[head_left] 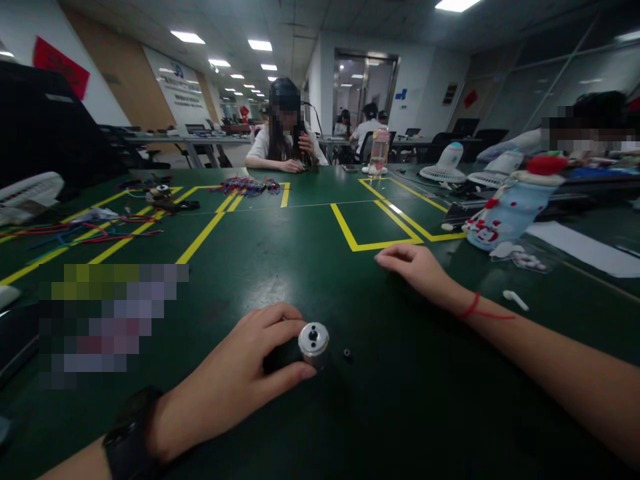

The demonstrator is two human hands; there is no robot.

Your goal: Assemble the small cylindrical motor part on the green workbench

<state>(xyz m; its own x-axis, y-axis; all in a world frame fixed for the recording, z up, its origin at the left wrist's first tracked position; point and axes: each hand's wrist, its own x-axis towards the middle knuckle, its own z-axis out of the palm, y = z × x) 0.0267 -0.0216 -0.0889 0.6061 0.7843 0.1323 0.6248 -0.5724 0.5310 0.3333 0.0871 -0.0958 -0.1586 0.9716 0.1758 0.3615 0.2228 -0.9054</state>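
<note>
My left hand (255,357) holds a small silver motor (314,339) between thumb and fingers. The motor stands upright on the green table, its round top showing a dark centre and two small holes. Just right of it lies a tiny black ring-like part (347,354), touched by neither hand. Farther off to the right, my right hand (413,262) rests near a yellow tape corner. Its fingers are curled and pressed together, and whatever may be between the tips is hidden.
A blue bottle with a red top (515,207) stands at right, near a white earbud (515,300) and a small clear bag (527,260). Bundled wires (250,187) lie at the far side, loose wires (100,230) at left. Another person (287,133) sits opposite.
</note>
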